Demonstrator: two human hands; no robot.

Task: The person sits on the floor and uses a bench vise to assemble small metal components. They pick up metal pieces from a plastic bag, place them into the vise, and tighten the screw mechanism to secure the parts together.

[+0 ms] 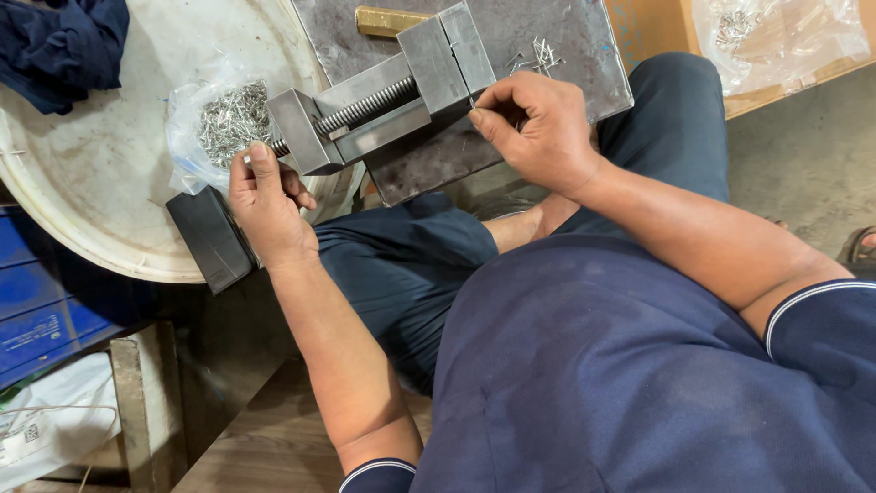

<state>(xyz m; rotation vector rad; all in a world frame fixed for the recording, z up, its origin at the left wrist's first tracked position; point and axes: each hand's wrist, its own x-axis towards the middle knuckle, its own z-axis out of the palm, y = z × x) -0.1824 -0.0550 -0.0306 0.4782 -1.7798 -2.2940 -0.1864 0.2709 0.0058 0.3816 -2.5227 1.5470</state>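
Head-camera view looked straight down on a seated person in dark blue clothes, with a small steel machine vise [392, 100] lying on a dark, worn metal plate [584, 41] across the knees. The left hand [267, 205] sat at the near end of the vise, fingers curled around the end of its threaded screw [365, 108], thumb raised against the end block; whatever handle it turned was hidden under the fingers. The right hand [538, 128] was pinched closed beside the vise's far jaw block, thumb and forefinger tips pressed together on something too small to make out, right at the edge of the block.

Just behind the left hand lay a clear plastic bag of small metal pins [228, 119], resting on a round white lid [100, 183]. A dark rectangular block [212, 239] leaned against the lid's rim below that hand. A few loose pins [540, 55] lay scattered on the plate beyond the right hand, and a brass-coloured bar [388, 20] showed at the plate's far edge. Another bag of pins [776, 32] sat at the upper right on a wooden surface, well apart from both hands. A dark blue cloth [64, 46] lay on the lid's far left.
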